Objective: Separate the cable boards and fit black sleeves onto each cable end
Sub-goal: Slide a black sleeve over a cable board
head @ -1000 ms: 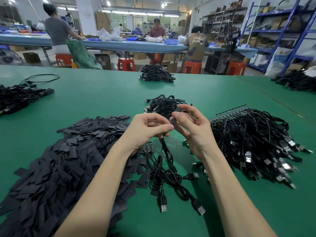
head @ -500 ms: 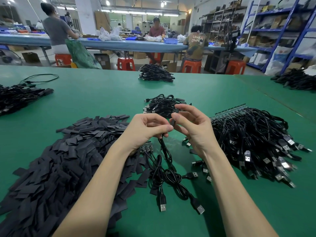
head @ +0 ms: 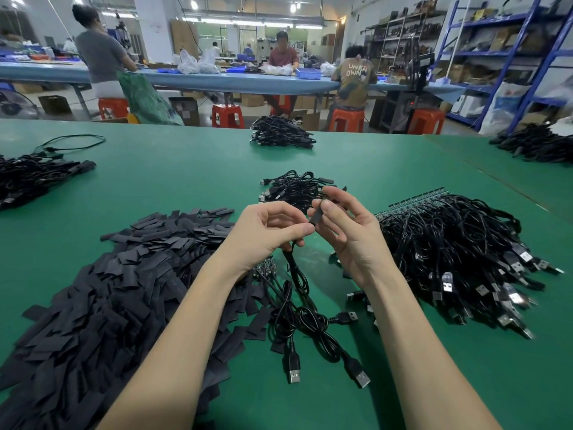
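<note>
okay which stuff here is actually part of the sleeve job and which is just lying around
In use: black sleeve pinched by right hand; cable held by left hand; sleeve pile; board-ended cable heap.

Lying about: far cable bundle; red stools; blue shelving.

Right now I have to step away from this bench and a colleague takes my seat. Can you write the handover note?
Left hand: pinches the end of one black cable, which hangs down to the table.
Right hand: pinches a black sleeve at that cable's end; how far on it sits cannot be told.
Loose sleeves: heap on the left.
Cables still on boards: pile on the right.
Small cable pile: just beyond the hands, probably finished.
Left: seat this sleeve, then work through the right pile.
</note>
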Demonstrator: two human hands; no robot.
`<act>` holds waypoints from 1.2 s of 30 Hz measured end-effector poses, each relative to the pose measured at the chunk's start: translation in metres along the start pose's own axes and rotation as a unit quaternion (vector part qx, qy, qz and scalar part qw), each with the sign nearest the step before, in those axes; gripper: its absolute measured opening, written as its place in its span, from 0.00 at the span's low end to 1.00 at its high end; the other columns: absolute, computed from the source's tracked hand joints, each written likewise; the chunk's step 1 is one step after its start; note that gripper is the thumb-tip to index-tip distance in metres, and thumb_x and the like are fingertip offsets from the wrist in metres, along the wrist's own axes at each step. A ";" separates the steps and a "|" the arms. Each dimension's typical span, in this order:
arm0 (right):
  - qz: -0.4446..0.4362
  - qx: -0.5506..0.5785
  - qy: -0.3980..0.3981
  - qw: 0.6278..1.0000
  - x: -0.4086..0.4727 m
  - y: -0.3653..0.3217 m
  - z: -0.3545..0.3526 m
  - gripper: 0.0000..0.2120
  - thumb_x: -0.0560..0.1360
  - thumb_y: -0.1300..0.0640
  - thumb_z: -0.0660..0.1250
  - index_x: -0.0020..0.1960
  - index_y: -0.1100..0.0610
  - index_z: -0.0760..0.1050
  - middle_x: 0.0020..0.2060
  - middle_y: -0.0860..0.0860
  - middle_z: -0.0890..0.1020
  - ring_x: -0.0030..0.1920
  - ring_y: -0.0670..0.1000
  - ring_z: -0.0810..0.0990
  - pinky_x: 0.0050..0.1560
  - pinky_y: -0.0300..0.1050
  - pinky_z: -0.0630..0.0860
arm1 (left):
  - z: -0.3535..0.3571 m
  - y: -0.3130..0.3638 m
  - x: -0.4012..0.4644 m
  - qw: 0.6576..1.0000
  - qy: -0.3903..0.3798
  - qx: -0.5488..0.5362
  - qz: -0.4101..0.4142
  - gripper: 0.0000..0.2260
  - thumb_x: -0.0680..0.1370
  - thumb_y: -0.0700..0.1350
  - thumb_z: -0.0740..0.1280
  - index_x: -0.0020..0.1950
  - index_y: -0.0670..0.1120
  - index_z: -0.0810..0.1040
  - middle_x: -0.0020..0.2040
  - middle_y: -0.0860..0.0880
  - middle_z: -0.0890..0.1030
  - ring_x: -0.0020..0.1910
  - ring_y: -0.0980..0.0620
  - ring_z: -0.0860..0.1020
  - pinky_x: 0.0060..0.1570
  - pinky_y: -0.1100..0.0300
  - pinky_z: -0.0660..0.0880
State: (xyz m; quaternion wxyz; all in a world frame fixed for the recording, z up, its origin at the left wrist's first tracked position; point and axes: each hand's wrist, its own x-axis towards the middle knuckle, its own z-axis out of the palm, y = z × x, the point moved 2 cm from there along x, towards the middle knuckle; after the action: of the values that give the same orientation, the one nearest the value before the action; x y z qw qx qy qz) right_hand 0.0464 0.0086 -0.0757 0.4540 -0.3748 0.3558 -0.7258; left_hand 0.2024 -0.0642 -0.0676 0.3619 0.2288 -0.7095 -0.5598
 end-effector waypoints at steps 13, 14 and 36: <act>0.000 -0.005 0.023 1.000 0.005 0.003 -0.004 0.16 0.67 0.61 0.77 0.55 0.57 0.84 0.43 0.54 0.86 0.47 0.52 0.85 0.51 0.43 0.82 | 0.002 -0.004 0.002 0.999 0.015 -0.017 0.027 0.08 0.73 0.38 0.77 0.44 0.52 0.87 0.41 0.48 0.87 0.36 0.53 0.84 0.39 0.65 0.78; -0.016 -0.018 0.022 0.999 0.005 0.002 -0.005 0.16 0.68 0.61 0.78 0.56 0.56 0.84 0.43 0.54 0.86 0.47 0.52 0.85 0.51 0.45 0.82 | 0.001 -0.003 0.002 0.999 0.014 -0.017 0.027 0.08 0.73 0.37 0.77 0.44 0.51 0.87 0.41 0.48 0.87 0.35 0.53 0.83 0.40 0.66 0.78; -0.032 0.004 0.109 0.994 0.004 0.008 -0.007 0.07 0.74 0.66 0.74 0.50 0.59 0.84 0.43 0.56 0.86 0.44 0.52 0.85 0.47 0.42 0.83 | 0.012 -0.008 0.008 0.997 0.056 0.027 0.044 0.06 0.74 0.40 0.77 0.47 0.50 0.86 0.41 0.52 0.87 0.36 0.61 0.82 0.37 0.72 0.74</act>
State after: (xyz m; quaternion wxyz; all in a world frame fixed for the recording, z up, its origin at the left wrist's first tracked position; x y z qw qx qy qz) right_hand 0.0424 0.0033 -0.0851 0.3905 -0.3031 0.3880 -0.7779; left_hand 0.1878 -0.0643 -0.0742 0.4190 0.2380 -0.7126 -0.5098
